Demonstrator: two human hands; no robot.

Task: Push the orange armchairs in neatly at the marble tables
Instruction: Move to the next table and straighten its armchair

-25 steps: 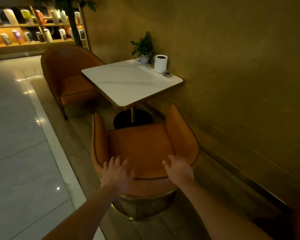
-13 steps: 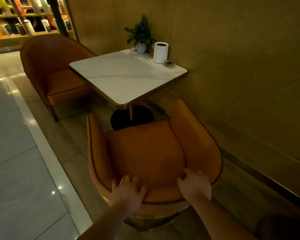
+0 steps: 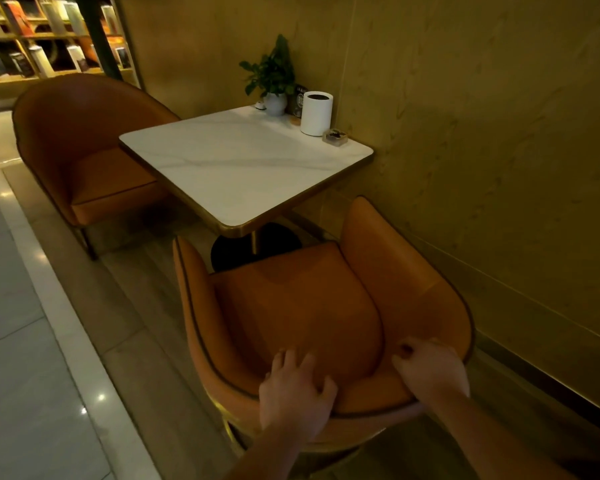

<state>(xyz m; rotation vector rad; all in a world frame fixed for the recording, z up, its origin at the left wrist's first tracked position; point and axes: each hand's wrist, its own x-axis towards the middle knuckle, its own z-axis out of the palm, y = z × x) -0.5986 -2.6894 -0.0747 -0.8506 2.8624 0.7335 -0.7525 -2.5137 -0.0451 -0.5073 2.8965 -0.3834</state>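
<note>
Against the ochre wall, the near orange armchair (image 3: 312, 306) is gripped at its backrest rim by the left hand (image 3: 295, 393) and right hand (image 3: 430, 372), short of the marble surface (image 3: 243, 168), and should be pushed evenly, kept square.

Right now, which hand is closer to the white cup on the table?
Right. The right hand grips the near armchair's back on the wall side, below the white cup; the left hand grips it farther toward the aisle.
</note>
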